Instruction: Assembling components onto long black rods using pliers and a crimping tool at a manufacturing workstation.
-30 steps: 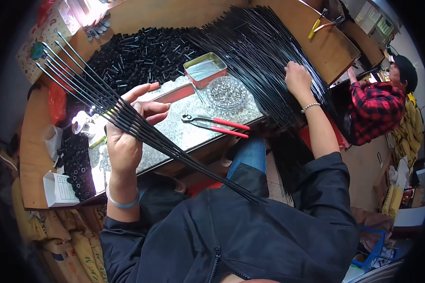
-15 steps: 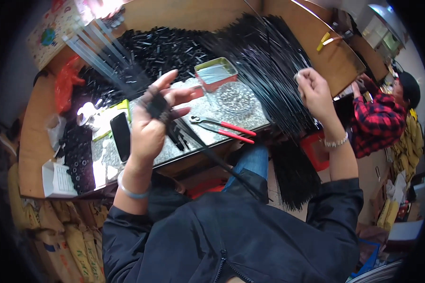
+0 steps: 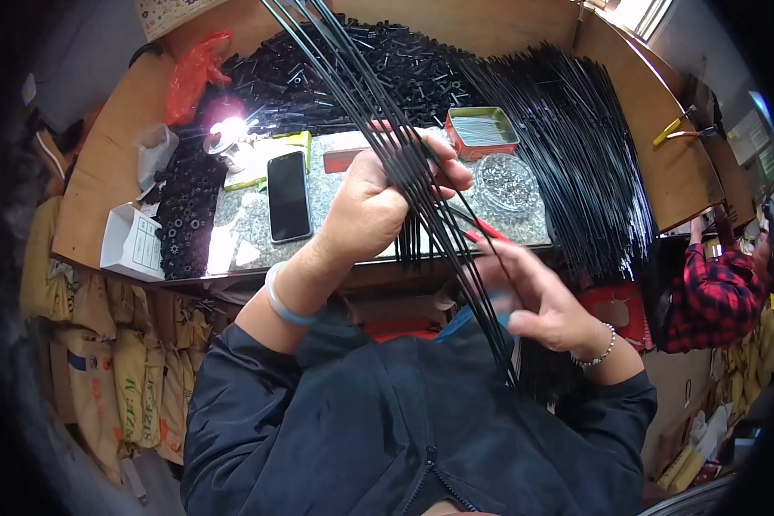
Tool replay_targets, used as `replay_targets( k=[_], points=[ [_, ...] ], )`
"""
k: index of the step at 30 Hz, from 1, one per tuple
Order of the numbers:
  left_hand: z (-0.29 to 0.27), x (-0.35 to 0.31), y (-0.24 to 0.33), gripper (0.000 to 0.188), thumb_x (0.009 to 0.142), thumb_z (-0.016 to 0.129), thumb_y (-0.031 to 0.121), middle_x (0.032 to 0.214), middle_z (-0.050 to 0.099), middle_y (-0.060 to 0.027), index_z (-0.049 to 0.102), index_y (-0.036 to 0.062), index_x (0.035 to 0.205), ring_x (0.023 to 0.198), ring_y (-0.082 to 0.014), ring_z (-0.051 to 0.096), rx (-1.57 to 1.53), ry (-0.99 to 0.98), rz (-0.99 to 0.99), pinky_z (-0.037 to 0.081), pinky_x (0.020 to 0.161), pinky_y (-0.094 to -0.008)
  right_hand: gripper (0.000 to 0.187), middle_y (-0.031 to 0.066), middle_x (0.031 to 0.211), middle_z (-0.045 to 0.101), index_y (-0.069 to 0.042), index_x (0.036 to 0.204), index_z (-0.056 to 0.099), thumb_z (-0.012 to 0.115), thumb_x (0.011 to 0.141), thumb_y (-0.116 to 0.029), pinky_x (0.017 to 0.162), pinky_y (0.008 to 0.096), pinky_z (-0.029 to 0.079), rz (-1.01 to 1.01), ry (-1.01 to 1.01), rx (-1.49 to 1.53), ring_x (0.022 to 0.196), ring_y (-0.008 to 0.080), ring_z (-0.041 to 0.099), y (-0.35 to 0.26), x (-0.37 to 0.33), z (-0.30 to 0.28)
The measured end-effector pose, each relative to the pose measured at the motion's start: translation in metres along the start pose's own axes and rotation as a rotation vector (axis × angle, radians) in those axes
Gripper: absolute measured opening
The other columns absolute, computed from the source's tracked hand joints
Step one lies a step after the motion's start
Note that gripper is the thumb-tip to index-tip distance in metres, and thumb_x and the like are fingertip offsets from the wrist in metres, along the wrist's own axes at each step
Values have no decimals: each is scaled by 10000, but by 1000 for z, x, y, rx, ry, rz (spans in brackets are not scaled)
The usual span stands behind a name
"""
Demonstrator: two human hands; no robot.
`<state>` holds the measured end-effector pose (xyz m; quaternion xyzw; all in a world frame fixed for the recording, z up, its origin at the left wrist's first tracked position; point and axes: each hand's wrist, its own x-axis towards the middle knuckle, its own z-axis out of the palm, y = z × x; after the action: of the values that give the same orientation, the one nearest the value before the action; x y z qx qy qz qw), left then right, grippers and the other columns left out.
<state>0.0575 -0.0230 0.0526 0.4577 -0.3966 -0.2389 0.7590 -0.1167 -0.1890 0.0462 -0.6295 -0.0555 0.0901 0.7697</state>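
Observation:
My left hand (image 3: pixel 374 202) is closed around a bundle of long thin black rods (image 3: pixel 353 90). The bundle slants from the upper left down toward my lap, and a dark band-like cluster sits on it at my fingers. My right hand (image 3: pixel 542 301) is beside the lower part of the bundle, thumb and fingers apart and partly blurred. Whether it touches a rod is unclear. Behind the rods, the red handles of the pliers (image 3: pixel 488 230) show in part. A round clear dish of small metal pieces (image 3: pixel 507 183) lies beyond my hands.
A large heap of short black tubes (image 3: pixel 297 82) covers the back. Long black rods (image 3: pixel 576 129) lie at the right. A tin of thin pins (image 3: pixel 480 131), a phone (image 3: pixel 289 196), a lamp (image 3: pixel 228 138) and a white box (image 3: pixel 135 241) stand around. A co-worker in plaid (image 3: pixel 721 297) is at far right.
My right hand has come down from above the rod pile to beside the bundle, its fingers now spread. My left hand still grips the rods. The whole view has shifted.

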Motion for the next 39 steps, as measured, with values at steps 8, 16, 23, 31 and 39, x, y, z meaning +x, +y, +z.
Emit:
replay_targets(
  k=[8,16,23,31,39],
  points=[
    [-9,-1,-18,211,890,492,38,952,650,-103,537,-34,1083,918,-165,619,259,41,64,475,833,-297,274,-21,536,380,10,1077,478,388,975,-228,391,196,243,176,93,-27,408,44,290,-11,-16,14],
    [-94,28,-79,224,762,618,47,911,651,-123,623,62,986,880,-279,624,1423,-133,509,491,776,-360,153,-8,580,455,-7,993,514,417,945,-116,460,205,331,-132,263,-354,476,48,404,61,-28,17],
    [-173,62,-89,676,615,706,111,1326,419,-183,475,120,1251,1216,-360,410,1978,-71,-128,371,980,-459,121,120,693,581,-4,962,538,491,916,-106,502,308,442,-352,503,-693,540,253,582,195,43,7],
    [-79,-24,-68,586,742,696,387,1438,287,-121,496,184,1254,1350,-404,149,1116,-468,147,141,1071,-536,137,103,581,499,-16,941,521,449,932,-133,482,335,408,-397,489,-733,504,254,523,233,61,-16],
    [-77,-64,-117,550,715,679,255,1323,434,-101,512,248,1238,1285,-310,350,1384,-630,309,230,1064,-533,347,269,924,583,46,1031,535,548,857,-254,804,455,450,-151,244,-1253,887,427,548,237,46,-28]
  ],
)
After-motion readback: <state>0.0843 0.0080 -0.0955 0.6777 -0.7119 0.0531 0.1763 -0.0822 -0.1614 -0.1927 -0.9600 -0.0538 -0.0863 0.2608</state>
